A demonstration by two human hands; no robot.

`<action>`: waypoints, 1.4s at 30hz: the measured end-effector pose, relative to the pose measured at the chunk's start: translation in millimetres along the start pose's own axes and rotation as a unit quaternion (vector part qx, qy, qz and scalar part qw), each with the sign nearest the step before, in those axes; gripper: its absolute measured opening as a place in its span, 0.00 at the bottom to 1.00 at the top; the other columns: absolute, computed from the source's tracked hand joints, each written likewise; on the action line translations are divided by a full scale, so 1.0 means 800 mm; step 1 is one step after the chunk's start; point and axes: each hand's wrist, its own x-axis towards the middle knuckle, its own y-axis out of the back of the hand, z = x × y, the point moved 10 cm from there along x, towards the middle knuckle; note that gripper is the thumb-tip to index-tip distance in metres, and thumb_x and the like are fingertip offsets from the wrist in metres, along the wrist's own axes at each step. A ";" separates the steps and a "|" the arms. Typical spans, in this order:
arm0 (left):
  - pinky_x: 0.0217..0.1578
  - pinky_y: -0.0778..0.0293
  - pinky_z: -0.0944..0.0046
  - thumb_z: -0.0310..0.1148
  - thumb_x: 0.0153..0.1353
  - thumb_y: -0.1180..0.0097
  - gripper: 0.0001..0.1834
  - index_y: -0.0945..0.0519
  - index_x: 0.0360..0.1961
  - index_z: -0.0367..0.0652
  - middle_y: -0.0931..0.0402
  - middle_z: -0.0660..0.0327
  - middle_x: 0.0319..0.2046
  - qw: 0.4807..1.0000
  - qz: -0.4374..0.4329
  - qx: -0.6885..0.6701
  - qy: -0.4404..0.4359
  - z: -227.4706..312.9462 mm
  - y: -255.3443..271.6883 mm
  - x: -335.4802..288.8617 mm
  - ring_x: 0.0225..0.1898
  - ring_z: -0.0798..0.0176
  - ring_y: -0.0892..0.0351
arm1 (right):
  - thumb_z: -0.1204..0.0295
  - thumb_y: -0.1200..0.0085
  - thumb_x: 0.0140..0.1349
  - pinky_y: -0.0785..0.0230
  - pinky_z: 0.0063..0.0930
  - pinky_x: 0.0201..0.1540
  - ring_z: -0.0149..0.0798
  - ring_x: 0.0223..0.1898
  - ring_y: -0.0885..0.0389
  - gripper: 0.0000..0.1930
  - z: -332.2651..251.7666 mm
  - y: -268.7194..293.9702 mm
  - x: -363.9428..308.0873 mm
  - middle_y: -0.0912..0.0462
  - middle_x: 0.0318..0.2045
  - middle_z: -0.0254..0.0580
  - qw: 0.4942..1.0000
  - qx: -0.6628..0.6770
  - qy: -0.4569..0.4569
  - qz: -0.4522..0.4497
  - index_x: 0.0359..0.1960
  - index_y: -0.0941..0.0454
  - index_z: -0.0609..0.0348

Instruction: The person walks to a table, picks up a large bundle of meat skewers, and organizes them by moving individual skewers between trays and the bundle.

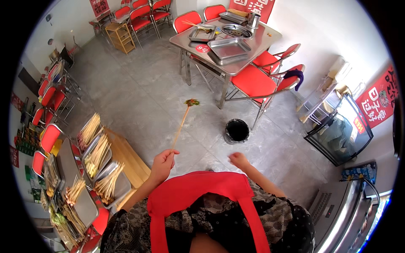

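My left hand (164, 163) is closed round the lower end of a long wooden skewer (181, 126), which points up and away over the floor. At its far tip sits a small bunch of green and reddish food (192, 102). To the right, my right hand (239, 160) is held low with its fingers curled into a fist, and nothing shows in it. Just beyond that hand stands a black-lined bin (228, 137) on the floor. The two hands are apart, on either side of my red apron (198, 181).
Trays of skewers (110, 185) stand on a wooden surface (126, 158) at the left. A metal table (270, 37) with trays (228, 48) and red folding chairs (253, 82) is ahead. A glass-sided case (341, 130) and a grey appliance (333, 206) stand on the right.
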 end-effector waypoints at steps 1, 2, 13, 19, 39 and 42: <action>0.18 0.48 0.73 0.30 0.66 0.58 0.11 0.23 0.39 0.37 0.42 0.73 0.13 1.000 -0.004 0.013 0.003 0.009 0.002 0.029 0.16 0.79 0.46 | 0.63 0.49 0.61 0.33 0.23 0.25 0.26 0.22 0.27 0.14 -0.103 -0.020 0.020 0.22 0.21 0.34 0.996 0.001 0.066 -0.063 0.30 0.21 0.63; 0.17 0.48 0.73 0.30 0.67 0.58 0.11 0.23 0.39 0.37 0.42 0.73 0.13 1.000 -0.009 0.020 0.002 0.015 0.006 0.058 0.16 0.79 0.46 | 0.65 0.50 0.62 0.31 0.21 0.30 0.26 0.26 0.26 0.13 -0.181 -0.042 0.034 0.22 0.25 0.36 0.985 0.059 0.102 -0.127 0.38 0.21 0.63; 0.19 0.38 0.73 0.31 0.66 0.58 0.13 0.25 0.47 0.37 0.33 0.68 0.16 0.994 -0.006 0.098 -0.041 0.012 0.159 0.370 0.17 0.76 0.37 | 0.69 0.51 0.62 0.34 0.19 0.27 0.25 0.24 0.28 0.08 -0.523 -0.204 0.291 0.21 0.25 0.34 0.922 0.194 0.100 -0.321 0.32 0.23 0.60; 0.37 0.34 0.72 0.35 0.68 0.59 0.16 0.27 0.49 0.36 0.26 0.62 0.35 0.993 0.107 -0.024 -0.051 0.085 0.295 0.529 0.31 0.74 0.32 | 0.68 0.51 0.61 0.30 0.21 0.28 0.26 0.23 0.26 0.07 -0.622 -0.112 0.497 0.19 0.29 0.37 0.933 0.324 0.040 -0.153 0.35 0.25 0.58; 0.25 0.32 0.70 0.36 0.64 0.52 0.13 0.24 0.40 0.36 0.24 0.61 0.26 0.925 0.040 0.228 0.302 -0.120 0.619 1.047 0.24 0.72 0.29 | 0.74 0.59 0.65 0.33 0.21 0.27 0.29 0.25 0.30 0.04 -0.659 0.109 1.030 0.25 0.30 0.40 0.656 0.741 0.004 0.140 0.39 0.33 0.59; 0.24 0.32 0.70 0.36 0.64 0.52 0.13 0.24 0.39 0.36 0.24 0.60 0.25 0.926 0.065 0.187 0.321 -0.126 0.661 1.096 0.23 0.72 0.29 | 0.74 0.59 0.65 0.33 0.21 0.28 0.30 0.25 0.29 0.05 -0.657 0.121 1.075 0.25 0.30 0.38 0.638 0.750 -0.004 0.171 0.40 0.33 0.60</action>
